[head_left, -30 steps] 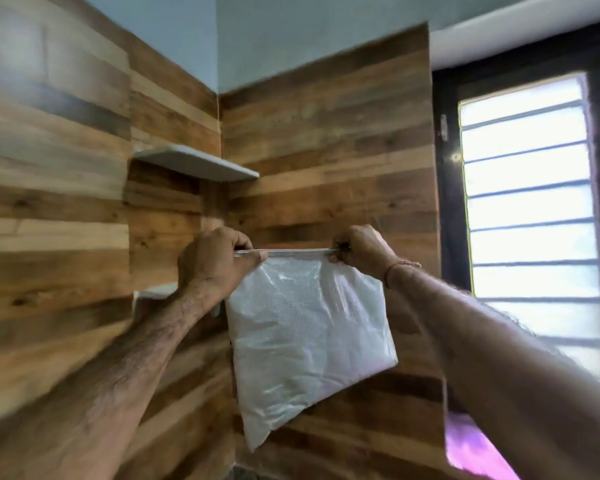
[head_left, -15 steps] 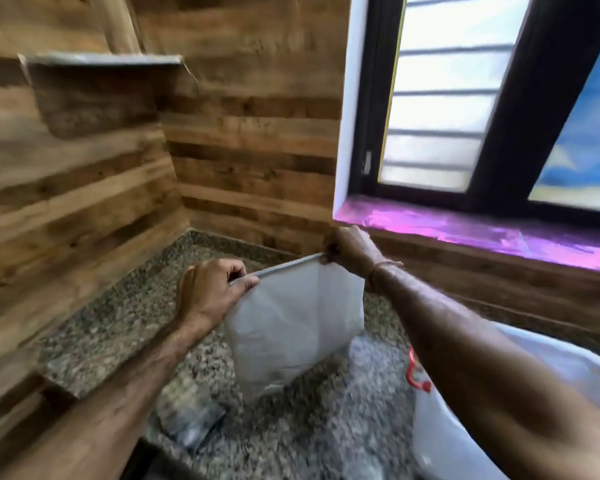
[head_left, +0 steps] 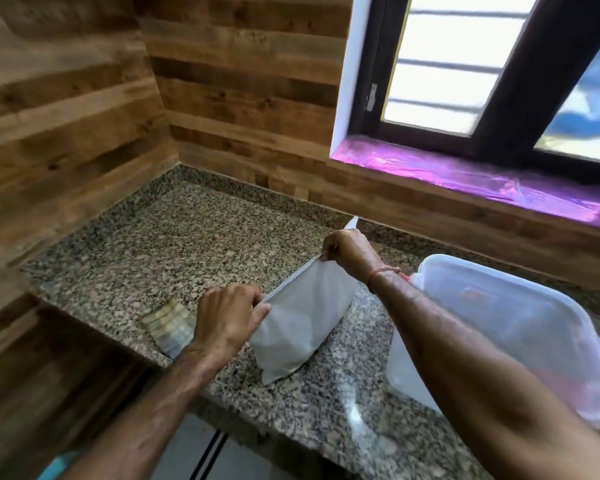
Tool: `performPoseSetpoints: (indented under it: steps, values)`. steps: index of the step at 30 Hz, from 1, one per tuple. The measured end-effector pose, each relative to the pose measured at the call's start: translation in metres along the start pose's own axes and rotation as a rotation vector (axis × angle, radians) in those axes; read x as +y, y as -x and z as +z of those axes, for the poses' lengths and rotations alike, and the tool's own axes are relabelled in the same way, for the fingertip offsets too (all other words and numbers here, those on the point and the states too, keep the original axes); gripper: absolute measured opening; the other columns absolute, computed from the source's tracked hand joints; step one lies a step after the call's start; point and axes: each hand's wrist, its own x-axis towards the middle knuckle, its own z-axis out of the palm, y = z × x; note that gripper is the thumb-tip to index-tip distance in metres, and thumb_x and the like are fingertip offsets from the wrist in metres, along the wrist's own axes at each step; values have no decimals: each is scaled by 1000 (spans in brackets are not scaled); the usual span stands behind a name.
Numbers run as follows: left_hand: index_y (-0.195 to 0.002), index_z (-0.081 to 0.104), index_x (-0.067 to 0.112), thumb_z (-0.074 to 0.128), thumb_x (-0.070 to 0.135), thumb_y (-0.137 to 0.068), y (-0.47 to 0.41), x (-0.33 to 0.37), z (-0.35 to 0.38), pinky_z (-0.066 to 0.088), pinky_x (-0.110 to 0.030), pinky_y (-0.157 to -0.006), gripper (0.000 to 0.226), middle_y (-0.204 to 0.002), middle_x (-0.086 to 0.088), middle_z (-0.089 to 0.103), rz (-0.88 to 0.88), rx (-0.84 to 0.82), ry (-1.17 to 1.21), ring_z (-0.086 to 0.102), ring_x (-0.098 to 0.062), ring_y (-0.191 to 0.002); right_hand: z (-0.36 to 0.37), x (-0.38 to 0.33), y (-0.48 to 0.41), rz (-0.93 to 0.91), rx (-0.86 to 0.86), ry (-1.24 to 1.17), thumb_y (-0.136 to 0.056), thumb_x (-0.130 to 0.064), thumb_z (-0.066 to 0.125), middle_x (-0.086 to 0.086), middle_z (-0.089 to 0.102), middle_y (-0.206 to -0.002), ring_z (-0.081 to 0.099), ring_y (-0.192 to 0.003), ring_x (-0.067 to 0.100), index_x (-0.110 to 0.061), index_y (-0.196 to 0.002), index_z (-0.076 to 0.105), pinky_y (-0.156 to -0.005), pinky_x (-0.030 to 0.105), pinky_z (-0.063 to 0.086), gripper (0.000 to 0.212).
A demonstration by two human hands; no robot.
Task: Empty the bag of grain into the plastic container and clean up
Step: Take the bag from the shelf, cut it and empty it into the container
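Note:
A white plastic bag (head_left: 302, 317) hangs flat and limp, stretched by its top edge between both hands, its lower corner touching the granite counter (head_left: 174, 247). My left hand (head_left: 227, 315) pinches the near end of that edge. My right hand (head_left: 349, 252) pinches the far end, with a red thread on its wrist. A translucent plastic container (head_left: 520, 317) with a lid on it stands on the counter to the right, partly hidden behind my right forearm. Something reddish shows through the lid.
A small clear packet (head_left: 168, 323) lies on the counter near the front edge, left of my left hand. Wood-plank walls close the corner at left and back. A window with a purple-covered sill (head_left: 465, 178) is at the right rear.
The view has swung down from the wall to the counter. Both hands have lowered the bag from wall height until its lower corner rests on the granite. The container has come into view.

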Motion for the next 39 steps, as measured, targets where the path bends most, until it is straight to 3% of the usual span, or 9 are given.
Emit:
performPoseSetpoints:
  steps: [4, 6, 10, 16, 21, 23, 27, 34, 39]
  values:
    - [-84, 62, 32, 69, 57, -86, 4, -19, -14, 48, -26, -67, 26, -80, 14, 66, -80, -216, 101, 63, -9, -75, 6, -7, 13, -3, 38, -7, -77, 5, 74, -1, 75, -82, 72, -82, 16, -15, -78, 75, -67, 18, 49, 19]
    - [-81, 64, 31, 74, 53, -84, 3, -28, -22, 52, -27, -72, 25, -82, 14, 68, -102, -282, 199, 65, -9, -78, 4, -22, 22, -29, 28, -76, -82, -2, 77, 1, 78, -89, 72, -85, 15, -13, -85, 78, -73, 22, 54, 12]
    - [-83, 70, 16, 79, 34, -86, -8, -40, -38, 59, -35, -64, 20, -67, 0, 72, -182, -335, 704, 67, -15, -59, 11, -80, 52, -197, -181, -218, -87, -21, 78, -4, 75, -110, 62, -80, -12, -18, -107, 77, -77, 6, 53, 20]
    - [-81, 68, 11, 78, 26, -89, -26, -37, -50, 56, -31, -59, 19, -62, -5, 71, -75, -197, 864, 66, -16, -57, 40, -139, 81, -167, -210, -445, -81, -35, 83, -1, 76, -85, 65, -69, 8, -16, -83, 77, -67, 27, 54, 19]
    - [-108, 64, 12, 58, 35, -101, -14, -41, -40, 51, -23, -60, 26, -75, -7, 71, -152, -128, 1161, 64, -12, -63, 50, -141, 88, -8, -151, -648, -83, -29, 81, 4, 63, -93, 57, -76, 8, -17, -74, 72, -65, 32, 50, 17]
    - [-107, 63, 20, 56, 43, -100, 3, -50, -21, 53, -29, -67, 26, -87, 0, 74, -250, -81, 1109, 69, -13, -74, 49, -142, 91, 78, -184, -805, -85, -24, 80, 3, 62, -91, 58, -76, 12, -15, -75, 73, -60, 26, 49, 15]
    - [-103, 63, 26, 81, 42, -81, 39, -58, 16, 61, -38, -79, 33, -94, 6, 74, -228, -247, 893, 70, -6, -87, 51, -144, 93, 223, -199, -1007, -88, -11, 76, -2, 64, -72, 57, -63, 9, -9, -78, 72, -56, 19, 48, 11]
    - [-121, 38, 21, 90, 49, -65, 41, -29, 32, 53, -27, -65, 82, -104, 9, 58, -448, 59, 1003, 61, -3, -86, 48, -149, 95, 315, -184, -1067, -88, -20, 77, 0, 68, -69, 59, -62, 8, -12, -78, 72, -54, 19, 40, 14]
    - [-90, 61, 26, 82, 57, -73, 52, -22, 48, 55, -38, -60, 42, -82, 9, 68, -476, 115, 1002, 65, -12, -75, 51, -150, 97, 318, -164, -1059, -88, -19, 77, -4, 65, -66, 54, -63, 7, -18, -71, 71, -54, 19, 36, 18]
